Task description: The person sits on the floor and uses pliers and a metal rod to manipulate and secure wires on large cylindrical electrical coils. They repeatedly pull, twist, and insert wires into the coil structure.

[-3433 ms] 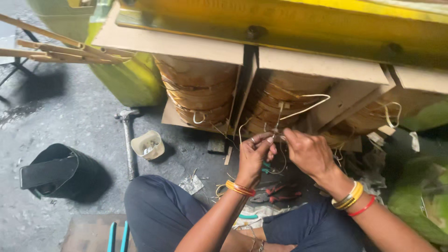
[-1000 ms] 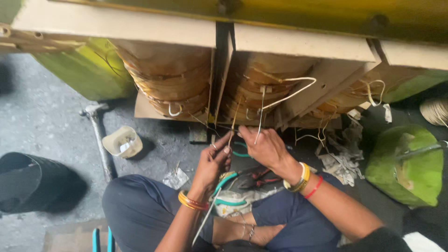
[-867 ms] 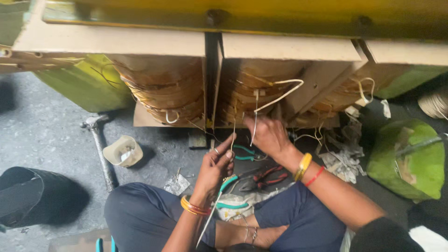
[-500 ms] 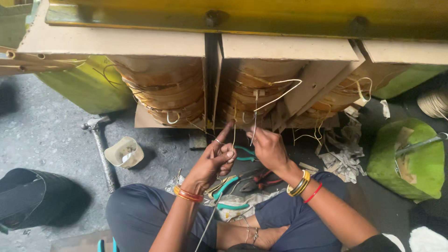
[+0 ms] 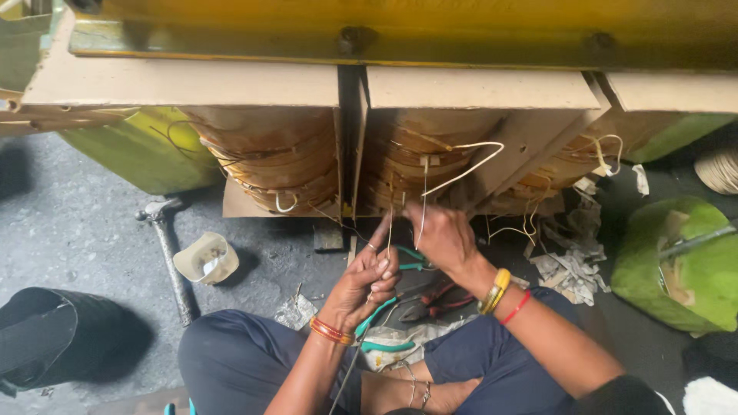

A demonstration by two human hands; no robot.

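Observation:
I sit cross-legged in front of a large transformer core with paper-wrapped coils [image 5: 419, 157]. My left hand [image 5: 367, 278] is closed around a thin wire, with the index finger pointing up, and a green-handled tool [image 5: 378, 313] lies just below it. My right hand [image 5: 440, 237] pinches a thin pale wire lead [image 5: 424, 192] that hangs down from the middle coil. Another sleeved lead [image 5: 469, 165] loops out of the same coil above my right hand. Both wrists wear bangles.
A hammer [image 5: 171, 257] lies on the grey floor at left beside a small cream cup [image 5: 206, 259]. A black container [image 5: 54, 338] sits at lower left. Paper scraps [image 5: 573, 253] and a green drum [image 5: 680, 261] lie at right. Pliers [image 5: 430, 300] rest near my lap.
Both hands have shifted slightly left and closer together under the middle coil. My left index finger has stayed raised, and my right hand has moved up onto the hanging wire.

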